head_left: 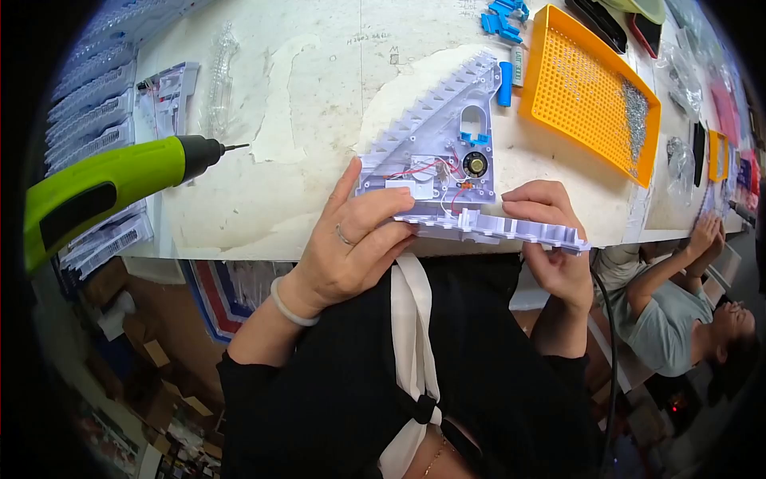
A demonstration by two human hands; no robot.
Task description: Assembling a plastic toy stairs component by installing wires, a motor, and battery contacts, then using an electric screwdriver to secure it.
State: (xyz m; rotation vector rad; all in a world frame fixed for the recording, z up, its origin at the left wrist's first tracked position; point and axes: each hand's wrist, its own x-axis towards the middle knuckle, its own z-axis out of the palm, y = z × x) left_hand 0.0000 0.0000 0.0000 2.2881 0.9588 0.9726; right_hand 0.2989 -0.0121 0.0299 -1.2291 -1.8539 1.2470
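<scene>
A triangular pale lavender plastic housing (423, 144) with a stepped edge lies on the table, its inside facing up. Inside it show a small round speaker (475, 164), red and white wires and a white rectangular part (408, 189). My left hand (347, 247) is closed at the near left corner, fingers on the housing and on the left end of a second lavender plastic piece (495, 227). That piece stands edge-on along the housing's near side. My right hand (562, 275) pinches its right end between thumb and fingers.
At the left a green electric screwdriver (120, 176) points inward, near stacked lavender housings (92, 112). An orange perforated tray (535, 100) with small screws stands at the back right, beside blue cylinders (505, 84) and blue clips (503, 20). A co-worker (670, 319) sits at the far right.
</scene>
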